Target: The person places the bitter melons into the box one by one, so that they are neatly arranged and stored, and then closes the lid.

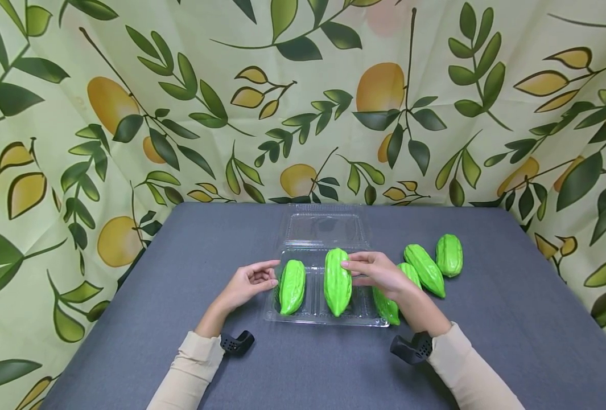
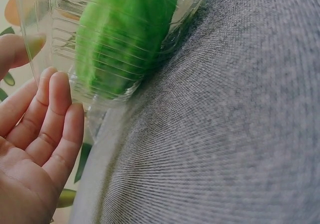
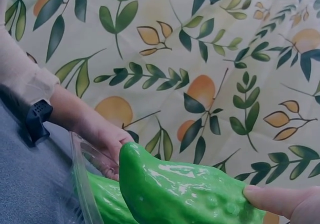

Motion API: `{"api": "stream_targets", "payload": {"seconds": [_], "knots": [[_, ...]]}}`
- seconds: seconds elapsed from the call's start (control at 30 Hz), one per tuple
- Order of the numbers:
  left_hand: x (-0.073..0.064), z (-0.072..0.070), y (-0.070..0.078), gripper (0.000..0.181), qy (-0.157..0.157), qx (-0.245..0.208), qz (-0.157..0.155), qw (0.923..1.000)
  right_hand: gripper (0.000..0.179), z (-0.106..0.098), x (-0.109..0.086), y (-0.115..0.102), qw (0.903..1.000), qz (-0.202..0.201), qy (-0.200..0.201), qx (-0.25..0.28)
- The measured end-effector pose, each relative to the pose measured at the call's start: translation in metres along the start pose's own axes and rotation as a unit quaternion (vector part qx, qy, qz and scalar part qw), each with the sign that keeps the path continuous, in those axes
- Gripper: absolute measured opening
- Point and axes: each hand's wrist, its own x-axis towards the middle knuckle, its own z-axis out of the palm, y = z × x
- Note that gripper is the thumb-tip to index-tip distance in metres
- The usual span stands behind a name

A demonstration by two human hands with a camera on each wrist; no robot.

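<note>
My right hand [image 1: 382, 274] pinches a green ridged cacao-like pod [image 1: 337, 285] near its blunt end. This pod hangs over a clear plastic clamshell box [image 1: 328, 322], its pointed end toward me. A second green pod [image 1: 292, 287] lies in the box's left part. In the left wrist view it shows through the ribbed plastic wall. By the box's left edge, my left hand [image 1: 243, 283] has loosely bent fingers [image 2: 60, 94] touching the clear rim. The left thumb stands apart from those fingers. The clear lid [image 1: 325, 228] lies folded back behind the base.
To the right lie more green pods: one [image 1: 386, 308] at the box's right edge, one [image 1: 409, 273] partly behind my right hand, and two farther off [image 1: 424, 270] [image 1: 449, 255]. They rest on a grey cloth-covered table [image 1: 180, 239]. A leaf-and-fruit patterned curtain [image 1: 303, 114] hangs behind it.
</note>
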Motion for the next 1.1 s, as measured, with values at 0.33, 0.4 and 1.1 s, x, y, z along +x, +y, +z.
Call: {"api": "stream_targets", "payload": {"seconds": [0.33, 0.4, 1.1], "knots": [[0.000, 0.000, 0.000, 0.048, 0.001, 0.001, 0.005, 1.0000, 0.060, 0.011, 0.012, 0.002, 0.9998, 0.017, -0.006, 0.001], [0.000, 0.000, 0.000, 0.048, 0.001, -0.001, 0.005, 1.0000, 0.060, 0.013, 0.014, 0.002, 0.9998, 0.015, -0.009, 0.001], [0.000, 0.001, -0.001, 0.048, 0.003, -0.002, 0.005, 1.0000, 0.061, 0.031, 0.031, 0.002, 0.9994, 0.030, -0.006, -0.013]]}}
